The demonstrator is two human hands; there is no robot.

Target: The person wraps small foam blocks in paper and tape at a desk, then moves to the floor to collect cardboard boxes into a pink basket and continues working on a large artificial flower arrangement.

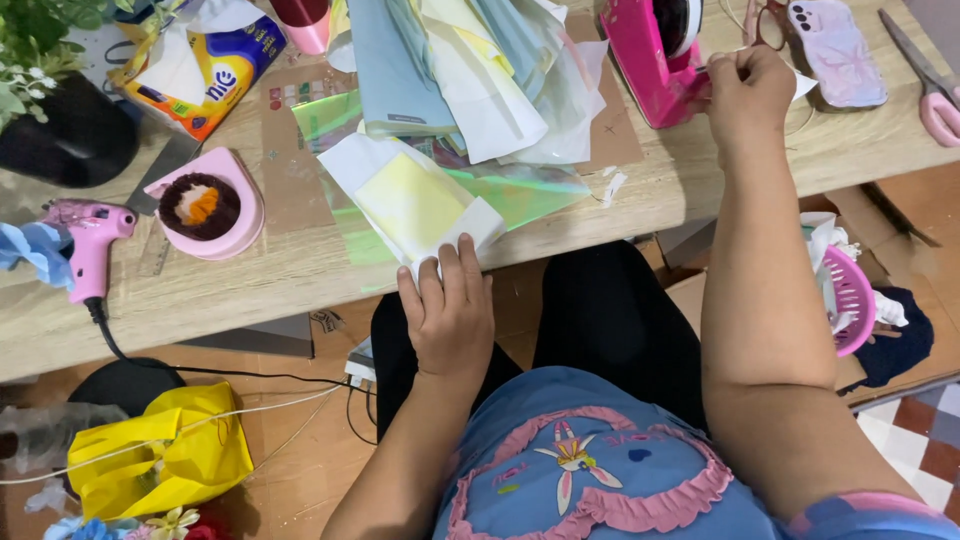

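Note:
My left hand (pixel 447 310) rests at the near edge of the wooden table (pixel 250 285), fingers pressing the corner of a folded white and pale yellow sheet (pixel 415 200). An iridescent green film (pixel 520 195) lies under that sheet. My right hand (pixel 748 92) reaches to the far side, fingers pinched on a strip of clear tape at the pink tape dispenser (pixel 650 55). A heap of pastel blue, yellow and white sheets (pixel 470 70) lies behind the folded one.
A pink glue gun (pixel 88 240) with a black cord lies at the left, next to a pink round holder (pixel 205 205). Pink scissors (pixel 930 85), a phone (pixel 835 45), a tissue pack (pixel 200 65) and a black plant pot (pixel 70 135) crowd the table. A yellow bag (pixel 160 455) sits on the floor.

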